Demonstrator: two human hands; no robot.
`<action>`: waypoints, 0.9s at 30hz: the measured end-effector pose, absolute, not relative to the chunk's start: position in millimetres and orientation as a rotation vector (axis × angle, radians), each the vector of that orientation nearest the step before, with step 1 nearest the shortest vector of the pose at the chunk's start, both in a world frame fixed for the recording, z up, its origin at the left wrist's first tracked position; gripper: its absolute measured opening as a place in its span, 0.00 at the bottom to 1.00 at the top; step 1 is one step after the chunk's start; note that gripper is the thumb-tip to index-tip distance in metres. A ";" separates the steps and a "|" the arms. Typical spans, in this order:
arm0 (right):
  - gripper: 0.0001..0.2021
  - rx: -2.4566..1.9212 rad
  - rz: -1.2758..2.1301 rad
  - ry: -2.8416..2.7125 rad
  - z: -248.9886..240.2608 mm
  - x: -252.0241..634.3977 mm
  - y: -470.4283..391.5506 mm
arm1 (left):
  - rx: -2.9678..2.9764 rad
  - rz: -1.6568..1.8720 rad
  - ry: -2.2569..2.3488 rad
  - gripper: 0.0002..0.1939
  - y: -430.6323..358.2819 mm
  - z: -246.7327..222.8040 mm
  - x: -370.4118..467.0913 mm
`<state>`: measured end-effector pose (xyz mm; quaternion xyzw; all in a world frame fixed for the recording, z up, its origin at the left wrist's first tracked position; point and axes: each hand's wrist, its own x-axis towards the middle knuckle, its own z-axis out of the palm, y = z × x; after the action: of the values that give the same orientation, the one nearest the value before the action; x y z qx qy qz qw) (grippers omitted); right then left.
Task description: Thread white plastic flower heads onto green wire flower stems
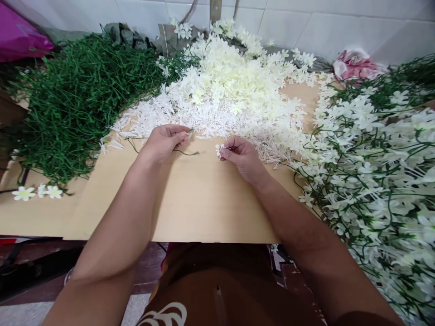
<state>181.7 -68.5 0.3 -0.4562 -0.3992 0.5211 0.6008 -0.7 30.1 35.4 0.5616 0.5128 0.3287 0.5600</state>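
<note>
My left hand (pixel 170 139) pinches a thin green artificial stem (pixel 186 153), whose strands trail out on both sides of the fingers over the cardboard. A short distance to the right, my right hand (pixel 239 156) holds a small white artificial flower (pixel 219 151) between thumb and fingertips, with its petals facing left. The two hands are apart, just in front of a heap of thin white stamen-like pieces (pixel 210 118). Behind these lies a large pile of cream-white flower heads (pixel 231 74).
A big heap of green stems (pixel 81 90) covers the left side. Assembled white flowers on green stems (pixel 380 181) crowd the right. Cardboard (pixel 210 203) covers the tabletop up to its front edge. A tiled wall (pixel 288 22) stands behind, near a pink-white cloth (pixel 356 65).
</note>
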 end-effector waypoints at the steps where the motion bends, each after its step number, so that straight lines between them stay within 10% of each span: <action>1: 0.22 -1.052 1.209 -0.918 0.1 181.9 -68.3 | 1.361 0.761 1.189 0.06 26.0 36.1 2.6; 27: 0.16 -0.862 1.382 -0.670 2.0 183.7 -69.5 | 1.409 0.542 0.833 0.20 -7.6 33.4 32.9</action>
<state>183.7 -69.5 2.0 -0.3776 -0.2935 0.6052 0.6365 32.9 -7.6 33.4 0.6204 0.3669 0.2386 0.6509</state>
